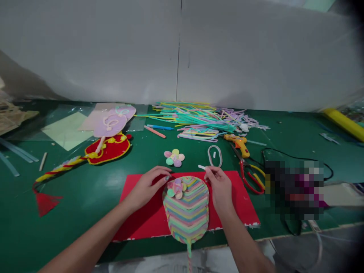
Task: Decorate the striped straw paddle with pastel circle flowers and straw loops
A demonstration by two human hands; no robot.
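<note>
Head camera view: a striped fan (186, 216) lies face up on a red board (239, 197), its rounded top away from the person and its handle running past the near edge of the green table (71, 212). A pastel flower (178, 189) sits on the fan's upper left part. The two hands are apart, one on each side of the fan's top. The left hand (155, 184) is beside that flower, fingers bent and thumb close to the petals; I cannot tell whether it presses on anything. The right hand (218, 182) pinches a small white stick (201, 167) between thumb and fingers, just beyond the fan's upper right edge.

Beyond the board lies a second flower (174, 157) (much like the first), and to its right a pale loop (209, 155) surrounds a short white piece (214, 154). Farther right are an orange glue gun (241, 146) and a tool with one red and one yellow handle (257, 189). A pile of coloured sticks (196, 117) lies near the wall (113, 49), with a blue pen (160, 127) and a pink pen (155, 131) at its left. Over on the left, a purple fan (116, 123) lies just beyond a red fan (110, 153) with yellow trim and a red tassel (45, 204)
</note>
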